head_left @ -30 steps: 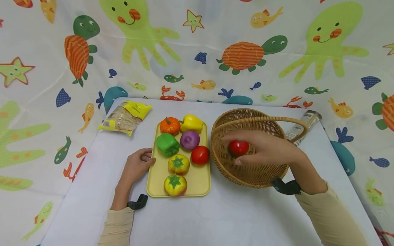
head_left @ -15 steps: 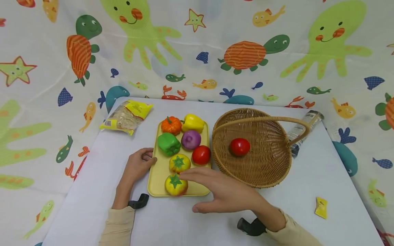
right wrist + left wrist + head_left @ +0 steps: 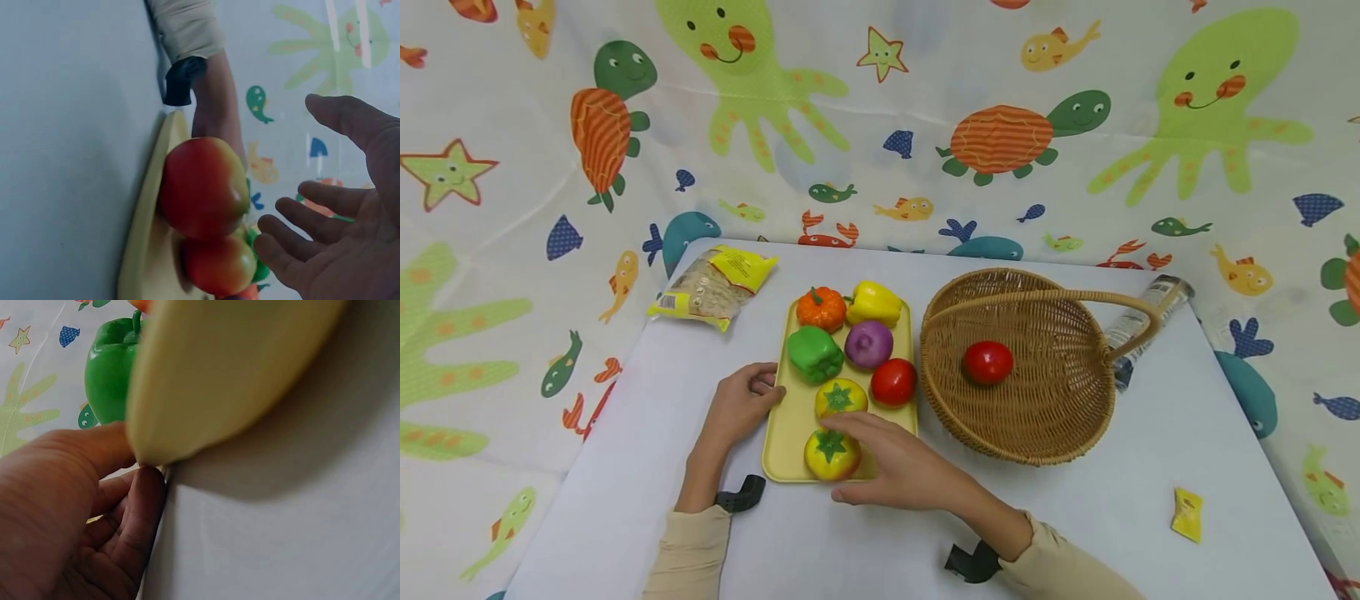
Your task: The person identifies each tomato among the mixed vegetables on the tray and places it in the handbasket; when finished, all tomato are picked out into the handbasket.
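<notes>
My left hand [image 3: 737, 406] pinches the left rim of a yellow tray [image 3: 784, 437], thumb on the rim and fingers low beside it in the left wrist view. Over the tray's front right part is my right hand [image 3: 906, 468], fingers spread and holding nothing. Its fingertips and thumb stand around the nearest yellow-red fruit with a green star-shaped top [image 3: 832, 455]; the right wrist view shows a gap to this fruit [image 3: 203, 187]. A similar fruit [image 3: 841, 395] lies behind it. The tray also bears a green bell pepper [image 3: 815, 353], a purple onion [image 3: 869, 344] and a tomato [image 3: 893, 382].
An orange pumpkin [image 3: 822, 309] and yellow pepper [image 3: 876, 304] fill the tray's far end. Right of it, a handled wicker basket [image 3: 1052, 408] contains one red fruit [image 3: 988, 362]. A noodle-like bag [image 3: 715, 286], a clear-and-printed tube [image 3: 1150, 312] and a small yellow packet [image 3: 1187, 514] lie around.
My right hand has moved from over the basket leftward and toward me, to the nearest fruit on the tray. The left hand stays at the tray's rim.
</notes>
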Demonstrator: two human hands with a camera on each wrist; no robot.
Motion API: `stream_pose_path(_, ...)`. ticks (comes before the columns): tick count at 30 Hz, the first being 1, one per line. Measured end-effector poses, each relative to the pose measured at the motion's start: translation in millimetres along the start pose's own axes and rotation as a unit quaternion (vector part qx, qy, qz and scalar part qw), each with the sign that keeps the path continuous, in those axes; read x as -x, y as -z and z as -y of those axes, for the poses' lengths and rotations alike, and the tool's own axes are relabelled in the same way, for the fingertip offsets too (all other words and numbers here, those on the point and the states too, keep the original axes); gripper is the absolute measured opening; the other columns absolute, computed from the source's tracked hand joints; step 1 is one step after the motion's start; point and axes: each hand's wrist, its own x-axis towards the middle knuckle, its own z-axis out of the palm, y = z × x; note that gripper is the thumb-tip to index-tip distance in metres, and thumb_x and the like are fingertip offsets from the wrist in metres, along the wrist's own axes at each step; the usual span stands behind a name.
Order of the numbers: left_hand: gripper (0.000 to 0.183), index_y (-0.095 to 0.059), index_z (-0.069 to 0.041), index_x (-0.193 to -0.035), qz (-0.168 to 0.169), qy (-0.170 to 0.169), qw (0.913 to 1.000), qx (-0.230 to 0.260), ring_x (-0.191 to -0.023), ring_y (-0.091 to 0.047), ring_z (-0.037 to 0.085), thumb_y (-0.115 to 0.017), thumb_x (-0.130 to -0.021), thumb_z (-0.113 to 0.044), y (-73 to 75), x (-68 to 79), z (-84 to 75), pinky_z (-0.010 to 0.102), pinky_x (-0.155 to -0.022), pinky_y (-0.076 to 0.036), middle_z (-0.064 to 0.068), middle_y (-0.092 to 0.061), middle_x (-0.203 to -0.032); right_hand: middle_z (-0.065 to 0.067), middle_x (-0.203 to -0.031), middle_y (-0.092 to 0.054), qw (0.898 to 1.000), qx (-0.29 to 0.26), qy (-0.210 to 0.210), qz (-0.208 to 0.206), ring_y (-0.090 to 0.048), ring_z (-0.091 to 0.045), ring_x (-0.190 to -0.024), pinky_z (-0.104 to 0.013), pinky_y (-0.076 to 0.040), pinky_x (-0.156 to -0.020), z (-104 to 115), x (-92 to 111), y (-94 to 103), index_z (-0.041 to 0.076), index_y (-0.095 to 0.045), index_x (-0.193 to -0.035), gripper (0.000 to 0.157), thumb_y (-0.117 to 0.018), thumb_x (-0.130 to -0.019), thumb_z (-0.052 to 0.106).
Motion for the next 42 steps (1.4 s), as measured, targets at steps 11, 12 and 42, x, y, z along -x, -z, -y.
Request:
stream_pose_path(11,0.044,-0.061,-0.002,-0.13,-0.002,-0.007,1.0,-0.002,-0.086,-0.062,0.018,-0.069,-0.091,-0.022,2.8,-0.1,-0.4,0.037,-0.073,-0.049,0.006,-0.064,-0.1,0.003,-0.148,-0.044,1.0,0.001,0.003,-0.009,-0.04,-0.011,-0.134,-0.033,-0.033,-0.108,-14,-9,-14.7,0.015,-0.043,-0.149,0.078,-0.079,-0.084,0.038)
stream_pose_path(12,0.044,-0.061,-0.002,-0.13,-0.002,-0.007,1.0,-0.001,-0.086,-0.062,0.018,-0.069,-0.091,-0.022,2.8,-0.1,-0.3,0.037,-0.073,-0.049,0.006,-0.064,-0.1,0.003,-0.149,-0.044,1.0,0.002,0.003,-0.009,-0.04,-0.012,-0.135,-0.033,-0.033,-0.108,-14,-10,-15.4,0.015,-0.043,-0.149,0.078,-0.079,-0.084,0.038)
stream_pose_path(42,0.045,-0.061,-0.002,-0.129,-0.004,-0.004,1.0,0.002,-0.085,-0.062,0.018,-0.07,-0.09,-0.022,-0.9,-0.2,1.3,0.037,-0.074,-0.049,0.006,-0.064,-0.099,0.0,-0.141,-0.051,0.999,0.026,-0.013,-0.018,-0.048,-0.01,-0.126,-0.032,-0.038,-0.104,-32,-18,-34.8,0.013,-0.05,-0.143,0.065,-0.077,-0.087,0.027)
